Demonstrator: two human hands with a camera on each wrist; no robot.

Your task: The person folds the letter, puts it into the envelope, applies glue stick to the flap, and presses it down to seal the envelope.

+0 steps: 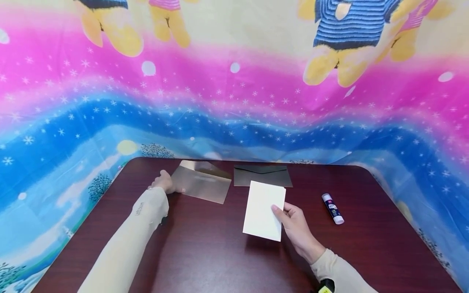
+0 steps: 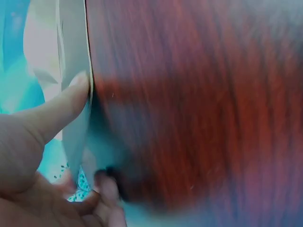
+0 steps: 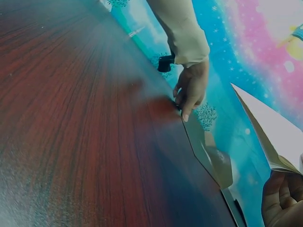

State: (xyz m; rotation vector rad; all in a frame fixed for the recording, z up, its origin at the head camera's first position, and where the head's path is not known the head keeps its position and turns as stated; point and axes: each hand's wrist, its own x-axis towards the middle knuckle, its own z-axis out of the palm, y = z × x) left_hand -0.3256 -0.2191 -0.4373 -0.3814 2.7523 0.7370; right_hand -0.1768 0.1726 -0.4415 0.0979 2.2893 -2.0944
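A grey-brown envelope (image 1: 203,185) lies at the far left of the table with its flap folded open toward the back. At its left corner is my left hand (image 1: 164,183), the thumb on the envelope's edge and the other fingers curled by the corner. In the left wrist view the thumb (image 2: 71,101) presses the envelope's edge, with part of the fingers hidden. My right hand (image 1: 298,232) holds a white folded card (image 1: 264,211) above the table, thumb on its face and fingers behind. Layers show at the card's edge in the right wrist view.
A second grey-brown envelope (image 1: 261,176), its pointed flap folded down, lies at the table's back edge. On the right is a glue stick (image 1: 332,208). The dark red wooden table (image 1: 205,252) is bordered by a colourful patterned cloth (image 1: 220,97).
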